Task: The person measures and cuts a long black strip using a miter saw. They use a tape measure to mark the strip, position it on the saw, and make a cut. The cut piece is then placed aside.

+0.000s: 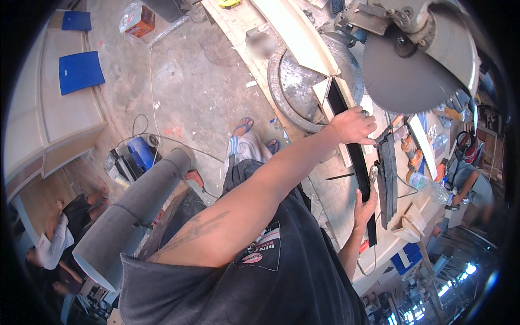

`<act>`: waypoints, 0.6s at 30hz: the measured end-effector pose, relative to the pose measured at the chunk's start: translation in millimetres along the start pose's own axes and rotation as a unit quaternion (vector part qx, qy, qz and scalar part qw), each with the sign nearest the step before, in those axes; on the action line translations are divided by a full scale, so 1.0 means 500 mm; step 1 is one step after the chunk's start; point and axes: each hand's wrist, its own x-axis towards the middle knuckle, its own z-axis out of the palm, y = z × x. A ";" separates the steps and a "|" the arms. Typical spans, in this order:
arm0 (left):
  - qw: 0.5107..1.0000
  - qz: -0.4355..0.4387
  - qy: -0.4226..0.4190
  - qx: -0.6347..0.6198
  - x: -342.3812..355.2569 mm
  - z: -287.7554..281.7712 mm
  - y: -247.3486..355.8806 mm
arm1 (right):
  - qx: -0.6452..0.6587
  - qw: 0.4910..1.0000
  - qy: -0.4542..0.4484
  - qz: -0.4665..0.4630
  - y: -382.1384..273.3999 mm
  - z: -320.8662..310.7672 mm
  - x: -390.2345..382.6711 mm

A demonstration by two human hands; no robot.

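A long black strip (364, 182) lies lengthwise along the workbench, its far end beside short pale wood pieces (322, 89) on the round metal saw base (292, 81). My left hand (353, 125) reaches across and is closed over the strip's far part, a ring on one finger. Nearer the strip's lower end, my right hand (366, 207) grips it, the thumb along its edge and the other fingers partly hidden. A large circular saw blade (403, 73) stands raised just beyond my left hand. A thin dark pencil-like stick (340, 177) lies beside the strip.
Another dark, rough-edged bar (387, 181) lies right of the strip. A clear plastic bottle (428, 185), wood offcuts (410, 223) and tools crowd the bench's right. A long pale board (298, 35) extends from the saw. A grey pipe (130, 216) leans at left; people sit farther left.
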 end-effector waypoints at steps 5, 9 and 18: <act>0.999 -0.006 -0.039 -0.020 0.001 0.008 -0.003 | -0.008 1.000 -0.015 0.003 -0.011 -0.008 0.004; 0.998 -0.011 -0.049 -0.030 0.002 0.008 -0.003 | -0.014 1.000 -0.019 0.015 -0.036 -0.012 0.010; 0.998 -0.015 -0.062 -0.025 0.006 -0.004 -0.001 | -0.004 0.999 -0.006 0.038 -0.098 -0.002 0.029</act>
